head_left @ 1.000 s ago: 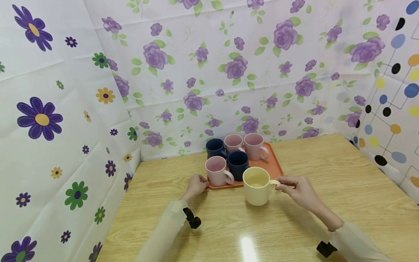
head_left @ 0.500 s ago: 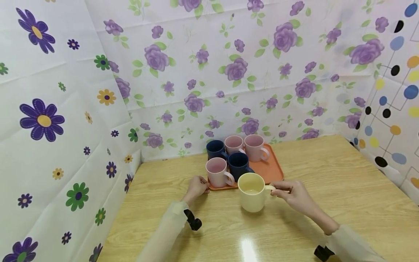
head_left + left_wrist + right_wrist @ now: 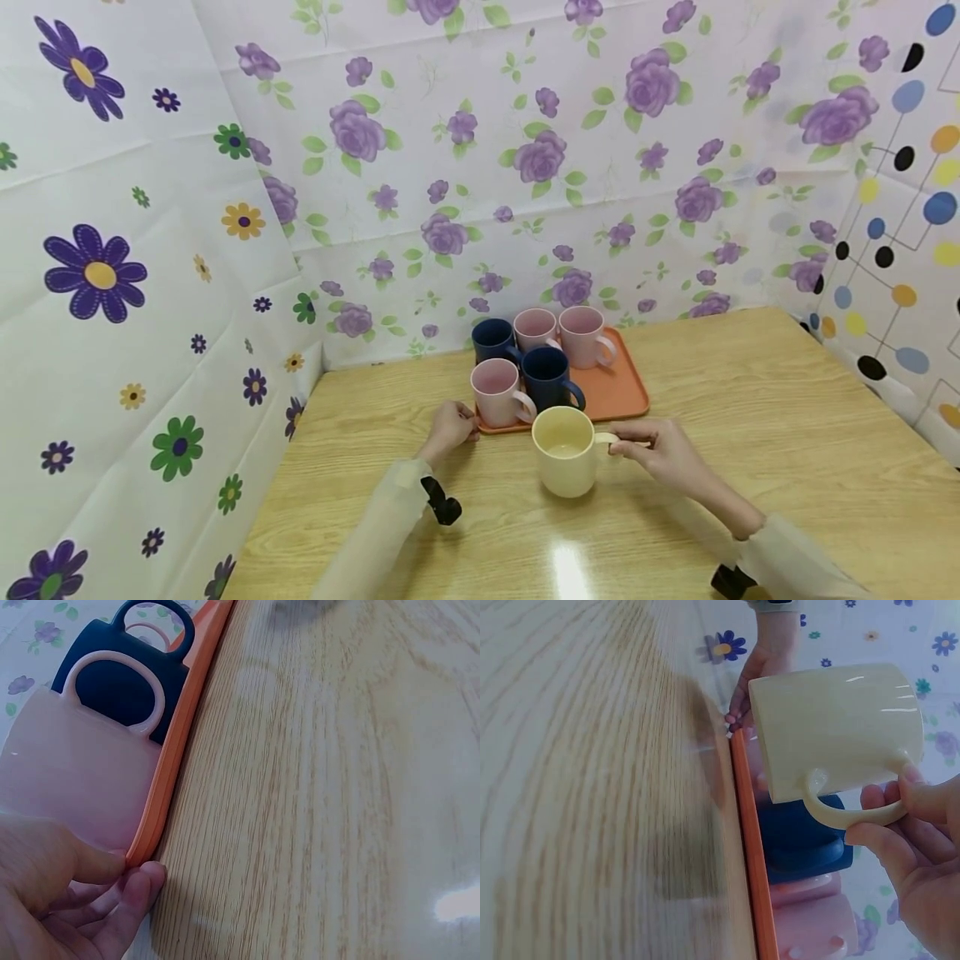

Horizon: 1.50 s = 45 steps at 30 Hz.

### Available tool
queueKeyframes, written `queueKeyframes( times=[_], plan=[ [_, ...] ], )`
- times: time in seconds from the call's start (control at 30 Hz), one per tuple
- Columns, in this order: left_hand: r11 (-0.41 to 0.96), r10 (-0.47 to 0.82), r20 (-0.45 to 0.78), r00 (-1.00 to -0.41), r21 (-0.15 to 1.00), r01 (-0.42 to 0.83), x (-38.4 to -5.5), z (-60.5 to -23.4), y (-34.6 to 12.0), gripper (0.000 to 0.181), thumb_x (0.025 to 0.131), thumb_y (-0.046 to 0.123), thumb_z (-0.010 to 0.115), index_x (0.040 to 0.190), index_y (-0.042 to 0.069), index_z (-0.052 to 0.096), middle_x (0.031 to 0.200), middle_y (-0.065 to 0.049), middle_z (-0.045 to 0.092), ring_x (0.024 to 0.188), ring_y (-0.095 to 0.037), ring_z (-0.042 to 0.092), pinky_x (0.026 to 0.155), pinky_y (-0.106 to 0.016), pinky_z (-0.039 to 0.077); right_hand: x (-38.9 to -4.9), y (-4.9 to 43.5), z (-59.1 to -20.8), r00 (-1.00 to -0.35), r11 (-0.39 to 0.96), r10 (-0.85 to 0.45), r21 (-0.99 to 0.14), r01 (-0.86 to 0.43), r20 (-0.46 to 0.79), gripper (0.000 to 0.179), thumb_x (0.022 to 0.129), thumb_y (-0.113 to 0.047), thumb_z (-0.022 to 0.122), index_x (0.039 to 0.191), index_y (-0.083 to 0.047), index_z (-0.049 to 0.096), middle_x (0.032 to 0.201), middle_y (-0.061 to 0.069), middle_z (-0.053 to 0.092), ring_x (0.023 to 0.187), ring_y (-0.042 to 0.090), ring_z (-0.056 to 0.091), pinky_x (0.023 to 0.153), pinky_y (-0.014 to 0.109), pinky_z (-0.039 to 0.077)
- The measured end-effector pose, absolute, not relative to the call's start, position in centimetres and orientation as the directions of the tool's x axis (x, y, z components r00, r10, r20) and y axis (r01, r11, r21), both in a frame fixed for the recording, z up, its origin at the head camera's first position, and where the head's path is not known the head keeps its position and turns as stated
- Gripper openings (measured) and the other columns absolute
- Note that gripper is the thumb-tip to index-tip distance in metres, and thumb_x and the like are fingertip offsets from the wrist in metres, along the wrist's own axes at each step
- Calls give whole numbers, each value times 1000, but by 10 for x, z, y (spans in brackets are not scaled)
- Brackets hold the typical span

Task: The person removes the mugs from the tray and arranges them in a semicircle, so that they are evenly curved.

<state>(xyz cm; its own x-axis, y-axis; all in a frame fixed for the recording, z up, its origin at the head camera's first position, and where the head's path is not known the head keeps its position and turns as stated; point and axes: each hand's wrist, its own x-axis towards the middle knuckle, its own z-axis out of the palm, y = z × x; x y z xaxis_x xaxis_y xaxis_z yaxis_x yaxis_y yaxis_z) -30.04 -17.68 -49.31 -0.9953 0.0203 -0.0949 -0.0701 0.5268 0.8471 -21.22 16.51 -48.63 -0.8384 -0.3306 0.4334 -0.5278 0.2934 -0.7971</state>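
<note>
My right hand [image 3: 667, 454] pinches the handle of a pale yellow mug [image 3: 564, 467], which hangs upright in front of the orange tray [image 3: 618, 392]. In the right wrist view, thumb and fingers curl round that mug's handle [image 3: 847, 817]. My left hand [image 3: 452, 429] grips the tray's near left corner. Its thumb lies at the rim and fingertips sit just outside, as the left wrist view shows. On the tray stand a pink mug [image 3: 495, 400] at the near left, a navy mug [image 3: 543, 379] beside it, and another navy mug [image 3: 491, 337] plus two pink mugs behind.
The wooden table [image 3: 750, 392] spreads right and front of the tray. A flowered sheet [image 3: 480, 167] hangs close behind the mugs, with a second printed sheet [image 3: 165, 333] on the left and a dotted one [image 3: 900, 250] on the right.
The right hand has drawn the yellow mug left and toward me, away from the tray's front edge. The left hand has stayed at the tray's corner.
</note>
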Motion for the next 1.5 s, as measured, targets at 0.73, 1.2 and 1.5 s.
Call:
queueKeyframes(
  times=[0.73, 1.2, 1.5],
  plan=[
    [530, 10, -111, -994, 843, -89, -302, -496, -177, 6, 89, -5, 61, 89, -10, 61, 80, -23, 68, 57, -14, 65, 59, -27, 59, -208, 152, -493, -808, 226, -396, -807, -545, 435, 27, 87, -7, 69, 107, 11, 68, 97, 24, 72, 80, 2, 70, 64, 21, 58],
    [513, 6, -135, -991, 851, -113, -304, -496, -177, 5, 89, -4, 61, 89, -8, 59, 83, -20, 68, 58, -13, 64, 58, -25, 58, -203, 140, -496, -795, 179, -445, -829, -530, 412, 26, 87, -12, 70, 107, 5, 71, 98, 19, 73, 78, 1, 68, 59, 30, 60],
    [519, -10, -145, -989, 845, -129, -304, -495, -177, 5, 90, -5, 61, 89, -9, 59, 83, -20, 68, 55, -11, 62, 58, -25, 59, -199, 127, -498, -775, 139, -482, -837, -529, 409, 27, 86, -15, 71, 107, 3, 72, 101, 18, 73, 83, 0, 67, 61, 27, 60]
  ],
)
